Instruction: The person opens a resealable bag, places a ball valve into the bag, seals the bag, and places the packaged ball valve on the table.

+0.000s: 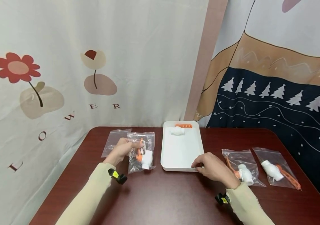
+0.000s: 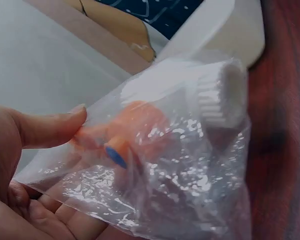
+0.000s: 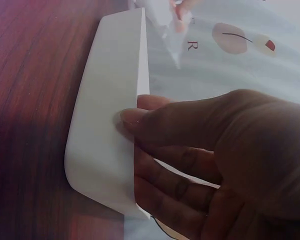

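In the head view my left hand (image 1: 122, 149) pinches a clear zip bag (image 1: 133, 167) left of a white tray. Inside the bag are a white plastic valve body (image 1: 147, 159) and an orange handle piece (image 1: 140, 155). The left wrist view shows the thumb on the plastic beside the orange part (image 2: 140, 125), with a blue-tipped stub and the ribbed white end (image 2: 215, 95) behind the film. My right hand (image 1: 211, 165) grips the near right rim of the tray (image 1: 180, 153), thumb outside the wall (image 3: 105, 100) and fingers inside. At the tray's far end lie a white valve body (image 1: 178, 130) and an orange handle (image 1: 184, 126).
A flat zip bag (image 1: 114, 140) lies at the table's back left, partly under my left hand. Two more zip bags with white and orange parts, one nearer (image 1: 244, 156) and one farther right (image 1: 266, 153), lie on the dark red table (image 1: 165, 200). Printed curtains (image 1: 148, 62) hang behind it.
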`<act>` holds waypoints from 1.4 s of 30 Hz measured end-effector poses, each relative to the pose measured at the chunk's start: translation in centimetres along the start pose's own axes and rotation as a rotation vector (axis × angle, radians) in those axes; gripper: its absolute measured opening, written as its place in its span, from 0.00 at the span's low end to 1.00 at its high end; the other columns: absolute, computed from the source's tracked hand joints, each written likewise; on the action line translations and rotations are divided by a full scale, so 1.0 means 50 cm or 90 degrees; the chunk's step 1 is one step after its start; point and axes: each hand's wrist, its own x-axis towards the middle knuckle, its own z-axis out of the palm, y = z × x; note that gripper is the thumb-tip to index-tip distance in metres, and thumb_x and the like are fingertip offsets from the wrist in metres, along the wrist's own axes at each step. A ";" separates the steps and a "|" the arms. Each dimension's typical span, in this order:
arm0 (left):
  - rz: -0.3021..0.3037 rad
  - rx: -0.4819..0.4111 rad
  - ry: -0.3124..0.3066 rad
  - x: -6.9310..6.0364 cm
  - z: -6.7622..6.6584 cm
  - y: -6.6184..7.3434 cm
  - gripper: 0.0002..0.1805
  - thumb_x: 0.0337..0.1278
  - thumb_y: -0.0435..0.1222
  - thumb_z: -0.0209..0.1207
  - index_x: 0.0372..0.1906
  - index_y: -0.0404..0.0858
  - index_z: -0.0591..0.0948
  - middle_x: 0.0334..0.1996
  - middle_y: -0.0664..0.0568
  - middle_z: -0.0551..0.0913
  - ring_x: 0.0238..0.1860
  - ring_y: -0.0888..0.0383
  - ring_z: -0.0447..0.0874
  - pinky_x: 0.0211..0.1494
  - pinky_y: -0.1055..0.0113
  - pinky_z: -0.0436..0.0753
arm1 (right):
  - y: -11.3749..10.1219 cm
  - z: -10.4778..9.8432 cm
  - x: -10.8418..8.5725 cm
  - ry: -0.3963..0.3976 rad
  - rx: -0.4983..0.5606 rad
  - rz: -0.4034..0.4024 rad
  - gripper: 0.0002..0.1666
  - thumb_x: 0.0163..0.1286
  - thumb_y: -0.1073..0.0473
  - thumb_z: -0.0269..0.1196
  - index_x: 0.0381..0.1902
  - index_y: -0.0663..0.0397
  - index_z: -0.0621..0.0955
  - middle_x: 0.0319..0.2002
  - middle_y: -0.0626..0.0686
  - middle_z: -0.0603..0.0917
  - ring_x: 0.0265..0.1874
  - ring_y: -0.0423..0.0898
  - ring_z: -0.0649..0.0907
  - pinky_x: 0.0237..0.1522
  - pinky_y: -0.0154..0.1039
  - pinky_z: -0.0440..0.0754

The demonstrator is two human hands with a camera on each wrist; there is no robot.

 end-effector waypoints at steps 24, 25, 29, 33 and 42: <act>-0.087 0.031 -0.113 0.017 0.039 -0.031 0.12 0.61 0.36 0.67 0.44 0.32 0.89 0.35 0.50 0.88 0.32 0.60 0.85 0.38 0.62 0.88 | 0.000 0.004 0.001 0.004 -0.019 0.041 0.10 0.62 0.67 0.71 0.34 0.45 0.91 0.32 0.38 0.89 0.35 0.36 0.84 0.38 0.34 0.81; -0.078 0.040 -0.107 0.014 0.039 -0.029 0.12 0.61 0.36 0.67 0.44 0.31 0.89 0.35 0.51 0.88 0.31 0.60 0.85 0.37 0.62 0.88 | 0.000 0.004 0.001 0.004 -0.018 0.041 0.10 0.61 0.67 0.71 0.34 0.45 0.91 0.32 0.37 0.89 0.34 0.35 0.84 0.38 0.33 0.81; -0.053 0.077 -0.069 0.003 0.040 -0.019 0.09 0.59 0.36 0.68 0.36 0.32 0.89 0.28 0.53 0.87 0.26 0.61 0.82 0.31 0.65 0.86 | 0.001 0.002 0.003 0.006 -0.016 0.037 0.10 0.61 0.67 0.71 0.33 0.45 0.91 0.31 0.38 0.89 0.33 0.35 0.84 0.37 0.33 0.81; -0.061 0.120 -0.025 -0.003 0.038 -0.008 0.12 0.58 0.38 0.71 0.29 0.33 0.84 0.23 0.50 0.87 0.24 0.59 0.83 0.28 0.66 0.83 | 0.003 0.001 0.004 0.007 -0.019 0.040 0.10 0.61 0.67 0.72 0.33 0.44 0.91 0.31 0.37 0.89 0.33 0.34 0.84 0.37 0.33 0.81; 0.014 0.324 0.135 -0.011 0.018 -0.001 0.31 0.54 0.42 0.72 0.57 0.27 0.78 0.46 0.36 0.86 0.39 0.48 0.87 0.44 0.54 0.87 | 0.004 0.005 0.004 0.002 -0.012 0.049 0.10 0.61 0.67 0.72 0.33 0.44 0.91 0.32 0.38 0.89 0.33 0.35 0.83 0.37 0.34 0.81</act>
